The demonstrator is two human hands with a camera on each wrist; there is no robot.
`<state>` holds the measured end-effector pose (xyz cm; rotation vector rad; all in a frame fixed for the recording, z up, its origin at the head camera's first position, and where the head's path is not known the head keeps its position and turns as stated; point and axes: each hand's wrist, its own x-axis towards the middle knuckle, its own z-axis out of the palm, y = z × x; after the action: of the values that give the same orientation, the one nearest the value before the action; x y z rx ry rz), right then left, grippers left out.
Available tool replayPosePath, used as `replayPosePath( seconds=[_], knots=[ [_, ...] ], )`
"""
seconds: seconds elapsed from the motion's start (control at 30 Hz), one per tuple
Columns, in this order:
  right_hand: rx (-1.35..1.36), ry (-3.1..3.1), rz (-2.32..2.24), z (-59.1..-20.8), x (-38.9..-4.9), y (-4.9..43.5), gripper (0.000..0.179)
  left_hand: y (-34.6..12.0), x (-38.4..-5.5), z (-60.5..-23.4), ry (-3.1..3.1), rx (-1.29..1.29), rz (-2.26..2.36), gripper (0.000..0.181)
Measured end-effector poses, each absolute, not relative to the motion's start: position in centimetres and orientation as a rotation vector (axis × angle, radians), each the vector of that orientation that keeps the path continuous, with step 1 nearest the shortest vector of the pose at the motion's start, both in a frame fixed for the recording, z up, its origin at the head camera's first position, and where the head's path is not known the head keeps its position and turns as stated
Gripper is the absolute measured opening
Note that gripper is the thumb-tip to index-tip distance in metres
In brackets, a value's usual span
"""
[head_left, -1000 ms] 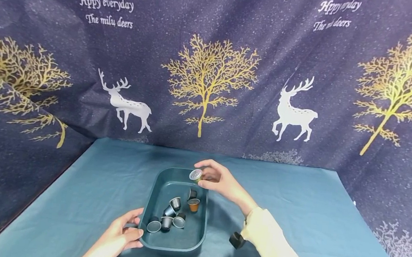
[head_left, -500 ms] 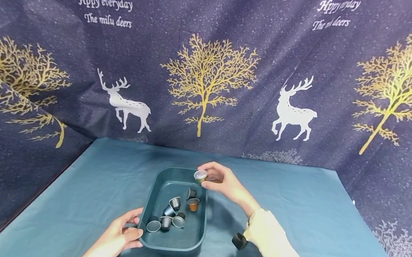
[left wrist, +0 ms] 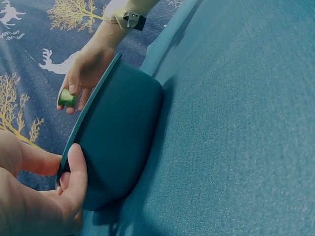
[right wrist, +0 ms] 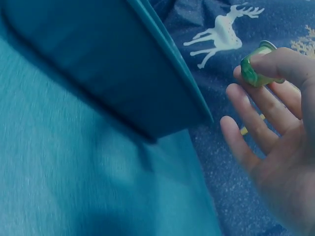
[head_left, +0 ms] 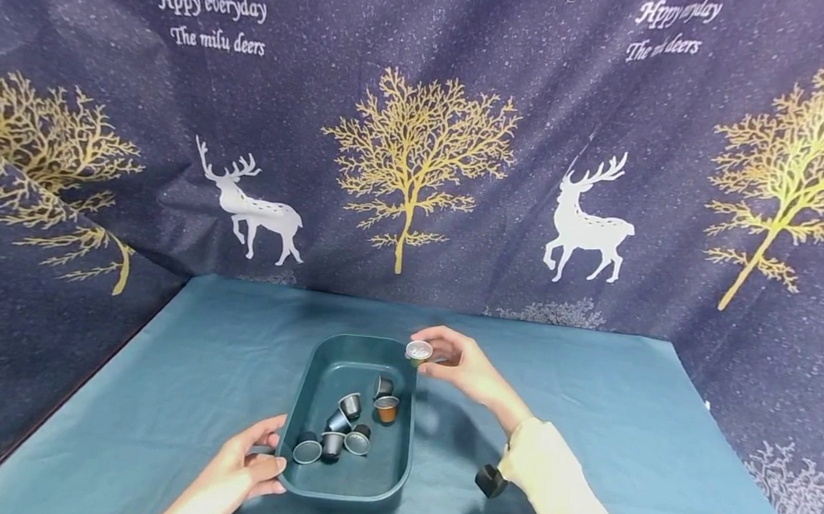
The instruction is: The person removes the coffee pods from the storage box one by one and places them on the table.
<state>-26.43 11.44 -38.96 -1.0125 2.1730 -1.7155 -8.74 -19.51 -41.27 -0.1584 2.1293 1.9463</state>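
A green coffee capsule [right wrist: 257,66] with a silver foil lid is pinched between the thumb and fingers of my right hand [head_left: 466,367]. In the head view this capsule [head_left: 419,352] overlaps the far right corner of a dark teal tray [head_left: 350,492]. My left hand [head_left: 233,466] grips the tray's near left rim, with thumb and fingers on either side of the wall in the left wrist view. Inside the tray lie several dark and grey capsules [head_left: 333,445] and an orange capsule [head_left: 386,409], tipped at various angles.
A teal cloth [head_left: 577,408] covers the table under the tray. Behind it hangs a dark blue curtain [head_left: 492,215] printed with deer and golden trees. A black wrist camera [head_left: 490,480] sticks out from the cream right sleeve [head_left: 554,481].
My right hand has moved to the right with the green capsule, from over the tray's far end to its far right corner. The left hand and the tray have stayed put.
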Motion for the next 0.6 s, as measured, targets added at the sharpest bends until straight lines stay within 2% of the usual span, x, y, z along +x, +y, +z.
replayPosePath(
  seconds=[0.3, 0.6],
  knots=[
    [-0.981, 2.183, -1.737, -40.1, -27.2, 13.0, 0.039, -19.6, -8.5, -41.3, 2.127, -0.152, 1.954, 0.066],
    [-0.880, 2.469, -1.599, -41.0, -28.3, 14.4, 0.039, -19.6, -8.6, -41.2, 2.132, -0.155, 1.947, 0.066]
  ],
)
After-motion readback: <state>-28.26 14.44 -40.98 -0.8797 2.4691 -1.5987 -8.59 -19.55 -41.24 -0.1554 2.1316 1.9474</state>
